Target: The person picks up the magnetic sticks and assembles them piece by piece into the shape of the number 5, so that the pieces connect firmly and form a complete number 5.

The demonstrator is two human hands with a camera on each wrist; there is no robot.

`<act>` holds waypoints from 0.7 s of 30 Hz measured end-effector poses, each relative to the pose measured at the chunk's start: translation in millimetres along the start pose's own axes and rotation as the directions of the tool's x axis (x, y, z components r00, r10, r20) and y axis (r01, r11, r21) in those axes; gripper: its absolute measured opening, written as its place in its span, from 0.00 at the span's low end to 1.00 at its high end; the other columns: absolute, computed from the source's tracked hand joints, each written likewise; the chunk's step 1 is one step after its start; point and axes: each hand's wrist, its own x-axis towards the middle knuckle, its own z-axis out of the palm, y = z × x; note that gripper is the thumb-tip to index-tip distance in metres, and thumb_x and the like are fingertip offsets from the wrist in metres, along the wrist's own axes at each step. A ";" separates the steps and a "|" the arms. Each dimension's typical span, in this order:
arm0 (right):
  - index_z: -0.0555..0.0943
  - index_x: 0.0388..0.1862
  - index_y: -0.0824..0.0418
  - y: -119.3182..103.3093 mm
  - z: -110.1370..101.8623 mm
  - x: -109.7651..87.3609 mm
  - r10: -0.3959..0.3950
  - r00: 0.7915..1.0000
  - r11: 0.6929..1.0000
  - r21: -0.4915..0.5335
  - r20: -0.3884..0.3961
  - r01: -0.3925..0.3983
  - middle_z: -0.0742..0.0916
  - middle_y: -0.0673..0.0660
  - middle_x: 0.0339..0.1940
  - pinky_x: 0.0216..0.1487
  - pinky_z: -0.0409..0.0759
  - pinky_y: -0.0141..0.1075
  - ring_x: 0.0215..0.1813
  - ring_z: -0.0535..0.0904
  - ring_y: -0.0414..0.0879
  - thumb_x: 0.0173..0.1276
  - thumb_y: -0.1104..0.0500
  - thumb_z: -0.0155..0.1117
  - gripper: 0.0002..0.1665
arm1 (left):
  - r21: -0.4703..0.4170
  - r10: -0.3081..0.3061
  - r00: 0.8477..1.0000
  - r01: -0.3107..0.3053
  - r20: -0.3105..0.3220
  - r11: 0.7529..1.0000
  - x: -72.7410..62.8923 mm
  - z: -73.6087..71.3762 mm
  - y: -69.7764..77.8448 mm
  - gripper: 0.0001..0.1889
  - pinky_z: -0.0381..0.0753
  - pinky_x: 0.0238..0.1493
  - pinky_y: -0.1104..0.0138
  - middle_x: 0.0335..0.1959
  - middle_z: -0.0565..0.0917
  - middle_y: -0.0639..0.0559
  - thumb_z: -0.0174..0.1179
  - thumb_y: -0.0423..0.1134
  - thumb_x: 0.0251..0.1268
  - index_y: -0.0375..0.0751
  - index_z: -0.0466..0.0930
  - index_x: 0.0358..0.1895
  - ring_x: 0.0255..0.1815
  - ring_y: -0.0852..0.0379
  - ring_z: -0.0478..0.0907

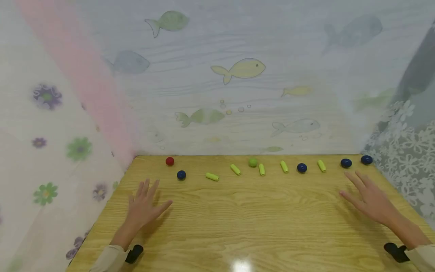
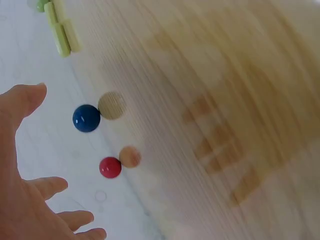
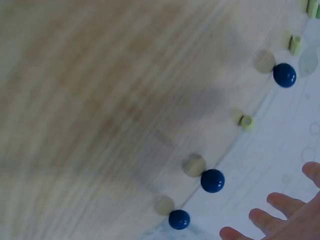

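My left hand [image 1: 142, 209] hovers over the left side of the wooden table, fingers spread, holding nothing. Just beyond its fingertips lie a dark blue ball [image 1: 181, 175] and a red ball [image 1: 170, 161]; both show in the left wrist view too. On the right, my right hand [image 1: 372, 200] is also spread and holds nothing. Nearest to it are two dark blue balls [image 1: 346, 163] at the back right corner. Between the hands, along the back, lie several yellow-green short tubes [image 1: 212, 176], a green ball [image 1: 253, 162] and another dark blue ball [image 1: 301, 168].
The glossy wooden table [image 1: 238, 219] ends at a back wall [image 1: 204, 90] covered with fish drawings. A flowered curtain [image 1: 44, 166] borders the left side, and a white floral lace sheet [image 1: 414, 151] the right. Dark wrist devices [image 1: 134, 254] sit at both cuffs.
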 end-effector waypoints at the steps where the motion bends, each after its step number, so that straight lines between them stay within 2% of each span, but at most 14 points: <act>1: 0.50 0.76 0.62 2.9 0.5 5.2 -0.003 1.000 1.000 0.009 -0.013 0.003 0.58 0.80 0.67 0.39 0.58 0.74 0.60 0.56 0.81 0.68 0.49 0.60 0.46 | -0.015 0.008 1.000 -0.008 -0.008 1.000 2.3 2.2 0.8 0.47 0.41 0.59 0.30 0.73 0.46 0.31 0.56 0.65 0.59 0.41 0.51 0.74 0.73 0.32 0.40; 6: 0.55 0.71 0.74 20.2 5.1 30.5 -0.017 0.999 0.999 0.037 -0.044 0.019 0.62 0.85 0.60 0.43 0.59 0.73 0.56 0.59 0.81 0.68 0.51 0.61 0.44 | -0.112 0.034 0.997 -0.042 -0.076 0.993 14.1 12.7 9.6 0.43 0.52 0.60 0.33 0.71 0.54 0.30 0.61 0.58 0.59 0.37 0.58 0.71 0.70 0.31 0.50; 10: 0.57 0.68 0.78 35.8 8.3 53.1 0.018 1.000 0.999 0.043 -0.024 -0.017 0.62 0.87 0.57 0.43 0.60 0.71 0.53 0.59 0.82 0.69 0.51 0.60 0.42 | -0.219 0.007 0.995 -0.029 -0.099 0.975 24.7 17.5 20.8 0.37 0.60 0.58 0.35 0.69 0.59 0.32 0.63 0.52 0.59 0.37 0.62 0.68 0.67 0.31 0.55; 13: 0.57 0.68 0.77 46.3 10.4 65.7 0.070 0.998 0.993 0.091 -0.012 -0.068 0.61 0.87 0.58 0.44 0.58 0.71 0.55 0.56 0.82 0.70 0.52 0.59 0.40 | -0.329 -0.028 0.997 0.004 -0.069 0.944 31.7 20.0 31.7 0.34 0.61 0.59 0.37 0.68 0.61 0.34 0.63 0.47 0.61 0.36 0.64 0.67 0.68 0.33 0.55; 16: 0.58 0.67 0.79 55.1 12.5 74.5 0.109 0.994 0.983 0.150 -0.015 -0.106 0.61 0.86 0.60 0.48 0.55 0.72 0.59 0.53 0.82 0.70 0.53 0.58 0.39 | -0.423 -0.057 0.997 0.033 -0.044 0.906 37.0 24.2 42.3 0.31 0.64 0.59 0.41 0.66 0.64 0.36 0.63 0.44 0.62 0.36 0.66 0.66 0.66 0.36 0.59; 18: 0.59 0.65 0.80 60.2 14.6 78.9 0.127 0.992 0.977 0.173 -0.019 -0.121 0.62 0.85 0.59 0.49 0.55 0.72 0.59 0.53 0.82 0.71 0.55 0.57 0.37 | -0.466 -0.057 0.998 0.032 -0.040 0.884 39.3 27.5 48.7 0.29 0.67 0.57 0.43 0.64 0.68 0.37 0.64 0.41 0.61 0.36 0.68 0.64 0.64 0.38 0.63; 21: 0.61 0.64 0.81 66.0 20.0 84.1 0.151 0.988 0.970 0.195 -0.012 -0.146 0.63 0.86 0.58 0.49 0.57 0.71 0.57 0.56 0.82 0.72 0.59 0.54 0.32 | -0.497 -0.038 0.998 0.013 -0.039 0.868 42.1 32.6 55.8 0.27 0.70 0.55 0.45 0.60 0.71 0.38 0.64 0.39 0.60 0.35 0.70 0.62 0.61 0.40 0.68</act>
